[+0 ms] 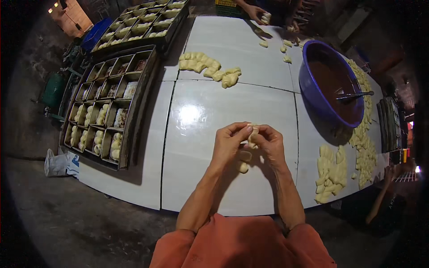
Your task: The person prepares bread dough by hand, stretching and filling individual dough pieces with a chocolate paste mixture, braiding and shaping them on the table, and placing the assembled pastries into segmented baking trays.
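My left hand (228, 145) and my right hand (272, 145) meet over the white tiled table (212, 194), both pinching one pale piece of dough (252, 136) with thumbs and fingers. Just below my fingers, small dough pieces (242, 166) lie on the tiles. Farther up, a cluster of dough lumps (199, 62) rests near a seam. To my right, a larger pile of dough pieces (330, 174) sits beside a long band of cut pieces (363, 152).
Metal pan racks (120, 163) at left hold dough balls. A purple basin (308, 78) of brown mixture holds a metal utensil. A co-worker's hands (254, 13) handle dough at the top; another person's arm (380, 198) is at right. A plastic bag (56, 164) lies left.
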The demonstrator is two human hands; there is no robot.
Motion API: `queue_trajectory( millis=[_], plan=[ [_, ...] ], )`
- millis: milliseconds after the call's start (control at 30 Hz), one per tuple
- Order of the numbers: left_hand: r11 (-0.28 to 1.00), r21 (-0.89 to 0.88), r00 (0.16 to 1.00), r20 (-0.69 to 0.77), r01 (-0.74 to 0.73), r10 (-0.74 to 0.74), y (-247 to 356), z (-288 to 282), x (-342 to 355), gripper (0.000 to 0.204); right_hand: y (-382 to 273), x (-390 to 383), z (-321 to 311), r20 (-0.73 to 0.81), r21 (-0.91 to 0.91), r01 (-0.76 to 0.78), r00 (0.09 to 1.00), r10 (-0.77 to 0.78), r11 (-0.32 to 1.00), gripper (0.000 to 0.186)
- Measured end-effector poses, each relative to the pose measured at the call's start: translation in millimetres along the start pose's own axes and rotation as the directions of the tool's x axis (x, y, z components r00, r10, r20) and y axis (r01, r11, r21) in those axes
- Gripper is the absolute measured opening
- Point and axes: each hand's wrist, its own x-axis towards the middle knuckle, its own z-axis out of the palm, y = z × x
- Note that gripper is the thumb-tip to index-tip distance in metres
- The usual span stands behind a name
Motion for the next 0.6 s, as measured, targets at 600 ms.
queue_trajectory(
  millis=[600],
  plan=[
    [0.993,0.074,0.991,0.093,0.088,-0.095,-2.8,-19.7,-3.3,0.036,1.8,-18.4,-13.9,0.396,-0.397,0.54,0.83,-0.392,0.742,0.026]
  ],
)
